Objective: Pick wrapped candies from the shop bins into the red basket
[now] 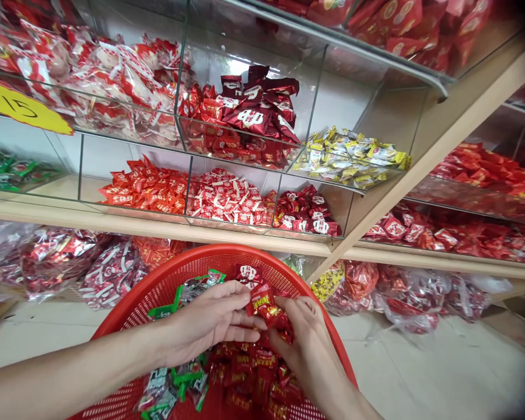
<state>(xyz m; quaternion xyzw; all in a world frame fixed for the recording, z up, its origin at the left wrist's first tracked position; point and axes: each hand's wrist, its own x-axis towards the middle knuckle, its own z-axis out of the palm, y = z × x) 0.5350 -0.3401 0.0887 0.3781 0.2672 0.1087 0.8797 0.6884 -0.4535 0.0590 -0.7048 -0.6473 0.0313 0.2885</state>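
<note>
Currently my right hand (308,344) is pinched on a red-wrapped sweet (260,304), holding it above the heap of red sweets (245,373) inside the red mesh basket (214,252) in front of me. My left hand (210,324) is loosely open just beside it, gripping nothing I can see, above the green-trimmed packets (175,385).

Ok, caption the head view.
Left hand and right hand touch a red sweet packet over a red basket below glass shelf bins.

The bare left forearm (70,373) reaches across, its left hand (205,324) palm-down, fingers gently curved; the right hand (301,344) curls close beside it.
</note>
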